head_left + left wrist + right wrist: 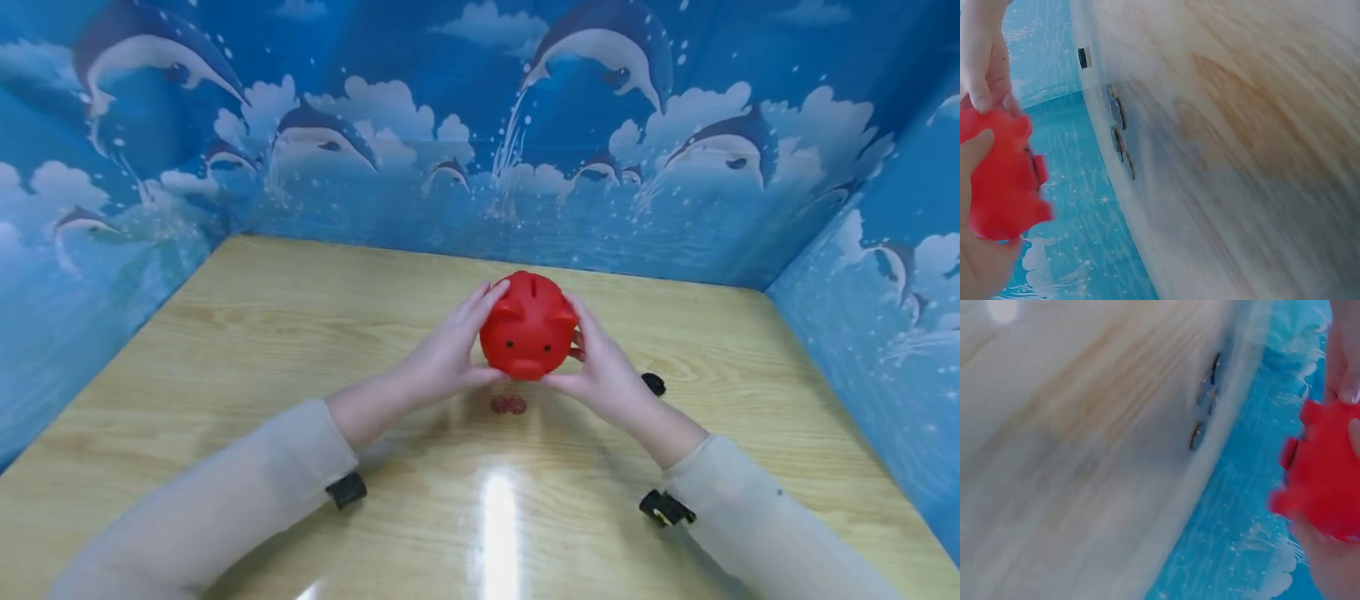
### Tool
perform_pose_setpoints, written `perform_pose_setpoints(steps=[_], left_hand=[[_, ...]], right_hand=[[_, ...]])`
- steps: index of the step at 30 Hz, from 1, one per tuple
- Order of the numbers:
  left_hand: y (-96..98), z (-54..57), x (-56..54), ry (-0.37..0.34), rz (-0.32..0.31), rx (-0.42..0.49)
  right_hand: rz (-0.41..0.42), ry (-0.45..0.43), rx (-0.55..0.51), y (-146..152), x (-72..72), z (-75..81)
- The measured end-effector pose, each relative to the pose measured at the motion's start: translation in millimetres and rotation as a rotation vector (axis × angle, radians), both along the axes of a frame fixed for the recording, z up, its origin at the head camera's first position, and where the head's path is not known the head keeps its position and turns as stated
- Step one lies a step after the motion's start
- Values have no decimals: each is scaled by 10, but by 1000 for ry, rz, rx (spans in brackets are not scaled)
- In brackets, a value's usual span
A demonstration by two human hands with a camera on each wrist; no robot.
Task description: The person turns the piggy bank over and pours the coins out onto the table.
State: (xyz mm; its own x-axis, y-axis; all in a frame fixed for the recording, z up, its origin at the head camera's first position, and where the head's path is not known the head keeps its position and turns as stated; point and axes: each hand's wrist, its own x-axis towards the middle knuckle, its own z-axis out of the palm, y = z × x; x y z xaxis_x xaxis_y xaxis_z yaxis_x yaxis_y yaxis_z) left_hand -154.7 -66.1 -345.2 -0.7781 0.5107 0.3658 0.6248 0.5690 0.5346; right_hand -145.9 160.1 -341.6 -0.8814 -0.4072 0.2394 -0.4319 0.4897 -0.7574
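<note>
A red piggy bank (528, 325) is held in both hands, its snout towards me and the coin slot on top. My left hand (457, 346) grips its left side, thumb low near the snout and fingers up by the ear. On the other side my right hand (600, 371) grips it in the same way, fingers partly hidden behind it. Both wrist views show the piggy bank (1007, 175) held up off the table. Below it lie several coins (508, 405), seen edge-on as small discs (1197, 435) in the right wrist view.
A small round black piece (653, 383) lies on the wooden table (300, 308) by my right wrist. Blue dolphin-printed cloth (450, 208) closes off the back and both sides. Black wrist mounts (347, 490) sit under both sleeves.
</note>
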Motion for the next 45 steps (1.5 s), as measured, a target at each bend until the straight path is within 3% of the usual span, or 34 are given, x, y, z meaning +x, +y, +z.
perform_pose_setpoints(steps=[2,4,6,9,11,19,24,26,29,32,36,42,45], left_hand=[[-7,15,1,112,-22,-26],[-4,28,-8,119,-27,-55],[3,26,-25,27,-27,-79],[12,-24,-40,-154,6,-99],[11,-61,-47,-186,7,-88],[17,-68,-48,-8,-22,-41],[27,-74,-34,-148,-23,-61],[27,-62,-21,-169,-27,-54],[24,-13,-7,-104,-31,-20],[28,11,-8,-84,-22,-36],[41,-26,-14,-132,-19,-69],[40,-52,-13,-27,-24,-32],[31,-46,-4,-27,-34,-26]], right_hand=[[-9,100,48,0,17,0],[6,85,58,0,26,14],[25,20,81,-3,15,23],[40,-147,94,-18,-2,9],[27,-159,123,-26,-12,-15],[-8,33,155,-16,18,5],[45,-72,145,-6,-13,-25],[39,-71,162,0,0,-17],[16,21,167,5,17,12],[15,35,152,5,27,25],[11,-19,155,7,36,-3],[1,51,161,5,37,14],[-1,79,197,7,59,28]])
